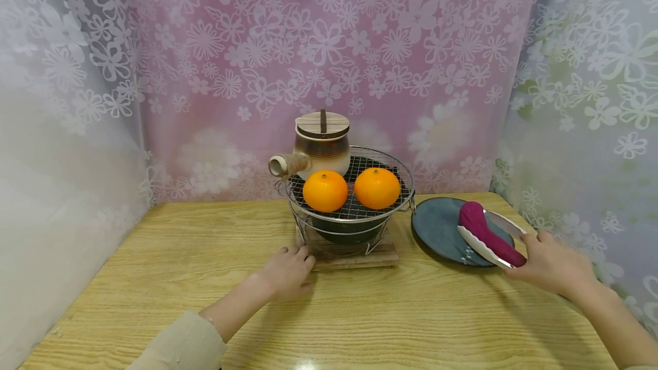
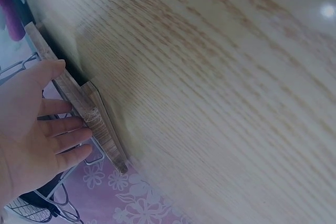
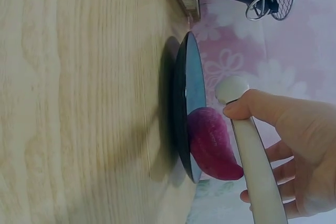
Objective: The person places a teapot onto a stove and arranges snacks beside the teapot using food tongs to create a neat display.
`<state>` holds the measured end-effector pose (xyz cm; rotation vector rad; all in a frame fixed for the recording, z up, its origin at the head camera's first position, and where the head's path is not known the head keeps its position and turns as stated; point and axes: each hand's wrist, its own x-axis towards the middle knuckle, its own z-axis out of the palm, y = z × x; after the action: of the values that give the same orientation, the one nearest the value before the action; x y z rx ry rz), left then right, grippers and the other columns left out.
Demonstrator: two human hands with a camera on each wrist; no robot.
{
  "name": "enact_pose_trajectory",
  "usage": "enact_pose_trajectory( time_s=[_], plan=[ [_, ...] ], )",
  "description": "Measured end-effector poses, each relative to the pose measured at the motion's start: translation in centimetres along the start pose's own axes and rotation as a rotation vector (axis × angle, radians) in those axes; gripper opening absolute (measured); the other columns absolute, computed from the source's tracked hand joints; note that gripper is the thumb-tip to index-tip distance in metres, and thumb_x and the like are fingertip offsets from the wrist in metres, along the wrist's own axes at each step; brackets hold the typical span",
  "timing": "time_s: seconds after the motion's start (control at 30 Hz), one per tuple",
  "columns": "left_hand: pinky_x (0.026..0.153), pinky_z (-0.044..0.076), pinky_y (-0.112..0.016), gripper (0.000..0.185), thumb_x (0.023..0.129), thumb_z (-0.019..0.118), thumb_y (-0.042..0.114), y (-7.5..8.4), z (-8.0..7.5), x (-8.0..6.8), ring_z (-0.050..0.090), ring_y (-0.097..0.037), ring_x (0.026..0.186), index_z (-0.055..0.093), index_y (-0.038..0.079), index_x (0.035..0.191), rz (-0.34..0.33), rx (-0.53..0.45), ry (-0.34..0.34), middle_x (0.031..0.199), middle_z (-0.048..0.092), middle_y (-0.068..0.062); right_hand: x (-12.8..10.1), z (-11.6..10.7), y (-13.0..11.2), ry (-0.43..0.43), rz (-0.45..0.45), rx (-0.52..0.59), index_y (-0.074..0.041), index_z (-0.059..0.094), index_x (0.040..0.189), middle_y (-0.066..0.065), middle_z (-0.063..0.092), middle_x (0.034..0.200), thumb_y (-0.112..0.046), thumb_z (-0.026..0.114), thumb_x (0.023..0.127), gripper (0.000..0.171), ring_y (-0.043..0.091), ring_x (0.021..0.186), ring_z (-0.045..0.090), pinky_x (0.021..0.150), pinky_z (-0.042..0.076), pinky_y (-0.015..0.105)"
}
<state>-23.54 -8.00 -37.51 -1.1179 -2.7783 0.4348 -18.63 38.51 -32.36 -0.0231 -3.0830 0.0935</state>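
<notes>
My right hand (image 1: 557,264) grips a pair of tongs (image 1: 475,244) with white, wavy-edged ends. Between the two arms of the tongs lies a purple sweet potato (image 1: 483,230), over the dark blue-grey plate (image 1: 437,227). In the right wrist view the sweet potato (image 3: 212,142) sits against the plate's face, and my thumb presses on the white tong arm (image 3: 260,177). Whether the tongs clamp it firmly I cannot tell. Fingers extended, my left hand (image 1: 289,272) rests at the left front corner of a wooden board (image 1: 354,260); in the left wrist view they reach the board's edge (image 2: 86,106).
On the board stands a small grill stove (image 1: 349,233) with a round wire mesh top. It bears two oranges (image 1: 325,191) and a brown-and-cream pot (image 1: 326,156) with a wooden lid and a side handle. Flowered curtains (image 1: 329,61) hang behind the wooden table (image 1: 195,244).
</notes>
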Motion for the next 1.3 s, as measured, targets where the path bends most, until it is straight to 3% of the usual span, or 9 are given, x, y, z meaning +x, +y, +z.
enact_pose_trajectory(
  time_s=[0.33, 0.6, 0.87, 1.3],
  plan=[
    [0.085, 0.044, -0.038, 0.048, 0.087, 0.058, 0.046, 0.0, 0.1, 0.0, 0.052, -0.027, 0.105, 0.056, 0.007, 0.115, 0.004, 0.007, 0.011, 0.117, 0.052, -0.012, -0.3, 0.7, 0.6, -0.025, 0.008, -0.007, 0.007, 0.052, 0.104, 0.011, 0.043, 0.079, -0.053, 0.073, 0.066, 0.074, 0.022, 0.060, 0.041, 0.045, 0.033, 0.036],
    [0.083, 0.045, -0.037, 0.047, 0.087, 0.058, 0.046, 0.0, 0.1, 0.0, 0.052, -0.027, 0.104, 0.057, 0.007, 0.113, 0.019, 0.005, 0.024, 0.114, 0.052, -0.012, -0.3, 1.3, 0.9, -0.032, 0.007, -0.034, 0.005, 0.054, 0.100, 0.012, 0.044, 0.079, -0.060, 0.069, 0.067, 0.074, 0.024, 0.061, 0.045, 0.045, 0.035, 0.038],
    [0.081, 0.045, -0.036, 0.047, 0.086, 0.058, 0.047, -0.1, 0.1, 0.0, 0.053, -0.026, 0.103, 0.057, 0.007, 0.112, 0.023, 0.025, 0.027, 0.114, 0.053, -0.012, -0.2, 1.5, 0.9, -0.038, 0.004, -0.024, 0.000, 0.054, 0.094, 0.009, 0.041, 0.077, -0.044, 0.069, 0.071, 0.052, 0.024, 0.059, 0.044, 0.046, 0.034, 0.038],
    [0.081, 0.045, -0.036, 0.046, 0.086, 0.060, 0.046, 0.0, 0.2, 0.1, 0.053, -0.026, 0.101, 0.057, 0.008, 0.110, 0.016, 0.019, 0.025, 0.111, 0.053, -0.011, -0.1, 1.9, 1.0, -0.033, 0.002, -0.016, -0.003, 0.054, 0.090, 0.009, 0.042, 0.077, -0.042, 0.068, 0.071, 0.046, 0.025, 0.059, 0.044, 0.046, 0.033, 0.039]
  ],
)
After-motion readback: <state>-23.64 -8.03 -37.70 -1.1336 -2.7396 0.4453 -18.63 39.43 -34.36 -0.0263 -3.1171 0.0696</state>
